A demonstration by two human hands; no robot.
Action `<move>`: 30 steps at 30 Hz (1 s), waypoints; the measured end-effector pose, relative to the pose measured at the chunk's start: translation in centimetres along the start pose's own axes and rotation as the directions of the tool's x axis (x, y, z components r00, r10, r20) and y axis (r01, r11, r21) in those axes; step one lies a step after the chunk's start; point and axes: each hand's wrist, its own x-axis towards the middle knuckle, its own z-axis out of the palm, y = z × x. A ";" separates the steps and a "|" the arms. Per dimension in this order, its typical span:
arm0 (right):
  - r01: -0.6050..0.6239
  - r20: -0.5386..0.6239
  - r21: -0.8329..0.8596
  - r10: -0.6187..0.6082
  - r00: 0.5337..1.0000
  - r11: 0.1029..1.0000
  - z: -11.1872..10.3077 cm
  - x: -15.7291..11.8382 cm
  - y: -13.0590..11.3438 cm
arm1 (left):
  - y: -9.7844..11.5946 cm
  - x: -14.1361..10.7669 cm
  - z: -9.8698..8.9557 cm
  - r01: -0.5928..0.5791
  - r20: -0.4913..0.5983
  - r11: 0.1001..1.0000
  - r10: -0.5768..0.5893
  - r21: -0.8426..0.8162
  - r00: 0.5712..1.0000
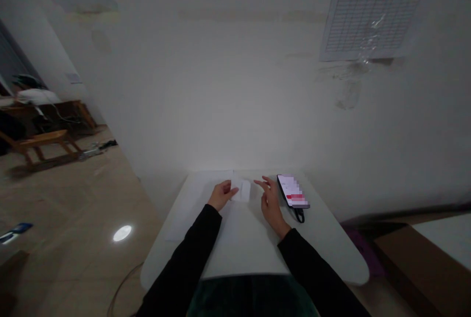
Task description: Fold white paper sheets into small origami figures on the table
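Note:
My left hand (221,195) is closed, its thumb and fingers pinching the left edge of a small white piece (244,191) that looks like folded paper or a card; its exact kind is too faint to tell. To the right, my right hand (270,200) holds nothing, with its fingers apart and pointing toward the white piece without touching it. Just beyond that hand lies a phone (291,190) with a lit screen and a black strap loop (300,215) at its near end. Under my left forearm, large white paper sheets (184,209) lie flat on the white table (250,253).
A white wall (228,86) rises directly behind the table, with a printed chart (371,22) taped up at right. A cardboard box (423,263) stands at lower right. On the left are a wooden chair (47,138), a person (35,93) at a desk, and a floor cable (121,285).

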 end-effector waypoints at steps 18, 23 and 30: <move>-0.367 0.212 0.360 0.308 0.928 0.858 0.9 1.2 2.6 | -1.8 -0.2 -0.8 0.039 0.159 0.998 -0.030 -0.054 0.987; -0.415 0.194 0.345 0.369 0.909 0.842 1.2 0.9 2.8 | -1.6 -0.5 0.3 0.006 0.054 0.995 -0.011 0.099 0.998; -0.455 0.189 0.324 0.414 0.890 0.829 1.5 0.6 2.6 | -1.3 -0.4 1.0 -0.028 -0.077 0.986 0.042 0.167 0.996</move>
